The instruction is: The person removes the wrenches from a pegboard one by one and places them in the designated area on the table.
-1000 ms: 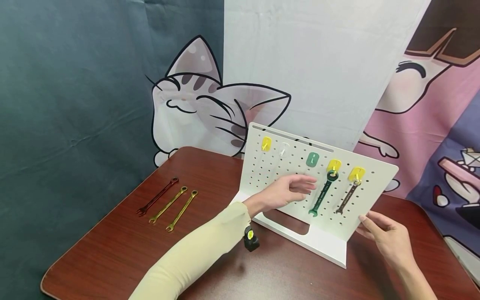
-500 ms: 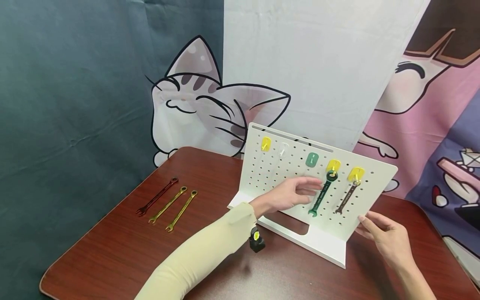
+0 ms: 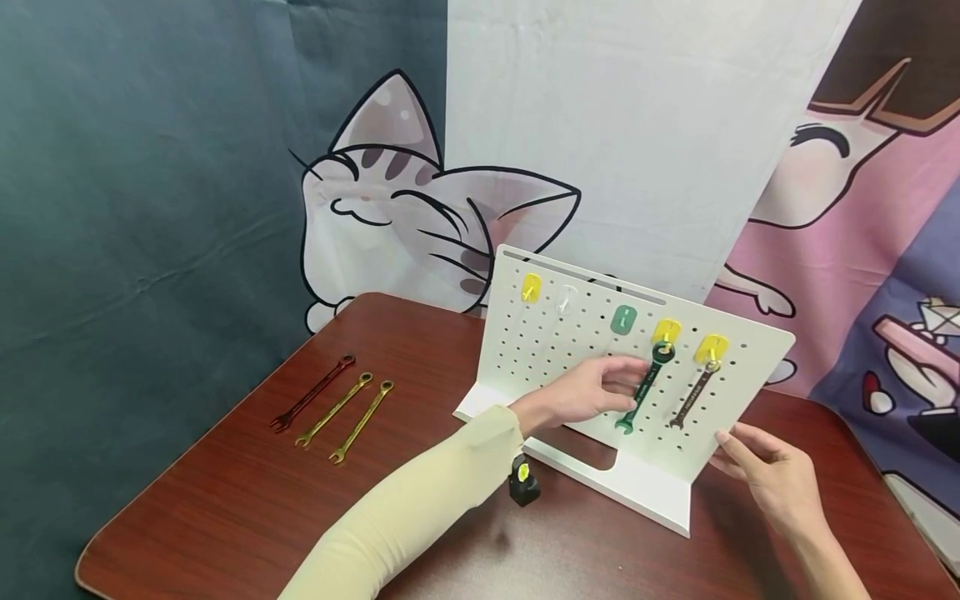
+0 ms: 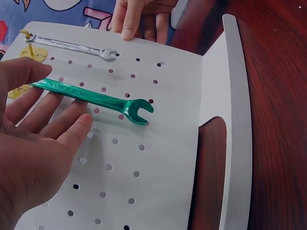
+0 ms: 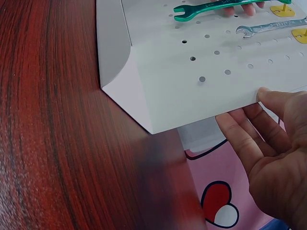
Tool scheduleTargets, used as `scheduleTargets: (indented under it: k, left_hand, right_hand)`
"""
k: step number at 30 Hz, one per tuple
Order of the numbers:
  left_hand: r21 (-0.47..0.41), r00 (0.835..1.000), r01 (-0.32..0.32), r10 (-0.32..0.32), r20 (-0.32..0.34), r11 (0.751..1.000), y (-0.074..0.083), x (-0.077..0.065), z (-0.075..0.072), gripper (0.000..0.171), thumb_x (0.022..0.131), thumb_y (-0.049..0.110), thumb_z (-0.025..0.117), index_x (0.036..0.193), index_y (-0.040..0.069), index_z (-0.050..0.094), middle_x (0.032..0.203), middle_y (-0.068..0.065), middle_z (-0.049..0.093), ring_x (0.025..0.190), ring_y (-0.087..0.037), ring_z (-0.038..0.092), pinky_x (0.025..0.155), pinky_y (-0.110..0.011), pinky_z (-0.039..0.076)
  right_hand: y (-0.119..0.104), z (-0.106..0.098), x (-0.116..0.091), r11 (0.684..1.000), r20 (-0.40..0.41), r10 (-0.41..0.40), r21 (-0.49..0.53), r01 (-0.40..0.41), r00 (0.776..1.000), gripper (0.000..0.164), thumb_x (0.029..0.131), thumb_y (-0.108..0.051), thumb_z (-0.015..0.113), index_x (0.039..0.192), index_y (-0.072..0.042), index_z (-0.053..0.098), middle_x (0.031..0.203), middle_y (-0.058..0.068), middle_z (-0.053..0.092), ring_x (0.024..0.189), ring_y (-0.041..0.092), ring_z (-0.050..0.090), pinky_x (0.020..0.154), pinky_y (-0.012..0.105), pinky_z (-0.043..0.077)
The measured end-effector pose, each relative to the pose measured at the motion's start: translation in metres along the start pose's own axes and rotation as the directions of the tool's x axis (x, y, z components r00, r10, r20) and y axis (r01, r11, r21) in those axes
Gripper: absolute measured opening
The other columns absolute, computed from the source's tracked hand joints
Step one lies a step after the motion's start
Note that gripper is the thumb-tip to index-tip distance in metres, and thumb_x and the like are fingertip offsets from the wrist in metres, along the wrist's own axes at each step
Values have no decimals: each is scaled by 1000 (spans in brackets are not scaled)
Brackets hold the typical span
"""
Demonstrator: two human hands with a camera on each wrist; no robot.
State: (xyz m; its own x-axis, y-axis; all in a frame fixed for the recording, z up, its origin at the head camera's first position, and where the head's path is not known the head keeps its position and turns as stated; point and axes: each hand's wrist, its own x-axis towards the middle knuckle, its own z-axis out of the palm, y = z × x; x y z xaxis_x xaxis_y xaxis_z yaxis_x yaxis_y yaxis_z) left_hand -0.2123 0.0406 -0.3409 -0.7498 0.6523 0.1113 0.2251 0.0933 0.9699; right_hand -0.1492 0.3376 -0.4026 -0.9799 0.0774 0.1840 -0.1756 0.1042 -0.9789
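Note:
A green combination wrench hangs from a yellow hook on the white pegboard. My left hand is at its handle. In the left wrist view, the fingers of that hand lie behind the handle of the green wrench, and the thumb is raised just above it. A smaller silver wrench hangs beside it from another yellow hook. My right hand holds the pegboard's right edge, thumb on the front face and fingers behind, also plain in the right wrist view.
Three wrenches lie on the brown table at the left: a red one and two gold ones, the nearer a gold wrench. Yellow, clear and green hooks sit bare on the board. Printed curtains stand behind.
My left hand has moved right along the board, from beside the green wrench to its handle, with fingers now behind it. The right hand stays at the board's edge.

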Motion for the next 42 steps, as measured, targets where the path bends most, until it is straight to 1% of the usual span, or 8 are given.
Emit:
scheduleTargets:
  k: [7, 16, 18, 24, 26, 28, 35, 42]
  left_hand:
    - [22, 1000, 14, -14, -12, 1000, 3, -1, 1, 60, 100, 1, 66, 157, 8, 49, 149, -12, 63, 130, -15, 65, 105, -19, 52]
    - [-27, 1000, -7, 7, -6, 1000, 2, -3, 2, 52, 100, -2, 66, 150, 4, 55, 139, -12, 71, 120, -6, 67, 98, -17, 54]
    - [-58, 1000, -11, 11, 2, 998, 2, -4, 3, 50, 100, -3, 65, 149, 3, 56, 138, -14, 71, 120, -11, 70, 98, -17, 54]
    - [-164, 1000, 12, -9, 18, 986, 3, -7, 4, 45, 101, -5, 62, 145, 1, 58, 136, -18, 71, 125, -37, 70, 94, -27, 62]
    - [-178, 1000, 22, -19, 18, 984, 3, -7, 4, 43, 101, -3, 62, 144, 2, 58, 135, -18, 72, 125, -39, 70, 90, -30, 63]
    - [-185, 999, 32, -30, 15, 982, 3, -8, 4, 44, 101, -2, 63, 144, 3, 58, 133, -16, 73, 123, -37, 72, 87, -30, 64]
    - [-195, 998, 55, -57, -8, 979, 5, -10, 3, 43, 102, 1, 66, 144, 6, 59, 128, -11, 77, 108, -18, 78, 82, -32, 65]
    - [-209, 997, 62, -70, -28, 976, 6, -10, 6, 41, 101, 1, 68, 141, 6, 61, 123, -12, 78, 101, -19, 80, 78, -32, 66]
  right_hand:
    - [0, 1, 0, 1000, -3, -1, 8, 1, 1000, 23, 97, -3, 74, 105, -24, 81, 95, -14, 80, 75, 9, 80, 68, 27, 64]
    - [-3, 2, -1, 999, 7, -4, -40, 4, 1000, 20, 99, -8, 74, 108, -25, 81, 97, -18, 80, 76, 9, 80, 68, 24, 64]
    - [-4, 1, -2, 999, 4, 0, -47, 0, 1000, 19, 99, -9, 74, 108, -25, 81, 97, -19, 79, 76, 9, 80, 68, 23, 64]
    - [-2, 1, -2, 999, 3, -7, -34, 7, 1000, 19, 99, -8, 74, 108, -23, 81, 97, -18, 79, 76, 9, 80, 68, 25, 64]
    - [-2, 1, -2, 1000, 4, -10, -29, 10, 1000, 19, 99, -8, 74, 108, -23, 81, 98, -18, 79, 76, 10, 80, 68, 26, 64]
    - [-2, 0, -2, 999, 3, -12, -33, 12, 1000, 19, 99, -8, 74, 108, -23, 81, 97, -18, 79, 76, 9, 80, 68, 25, 64]
    - [0, 0, -1, 1000, 5, -5, -28, 5, 1000, 23, 99, -6, 73, 106, -26, 81, 97, -18, 79, 75, 9, 80, 68, 24, 64]
    - [2, 0, 0, 1000, -4, 3, -11, -3, 1000, 26, 99, -3, 73, 106, -26, 81, 97, -18, 79, 75, 9, 80, 68, 24, 64]
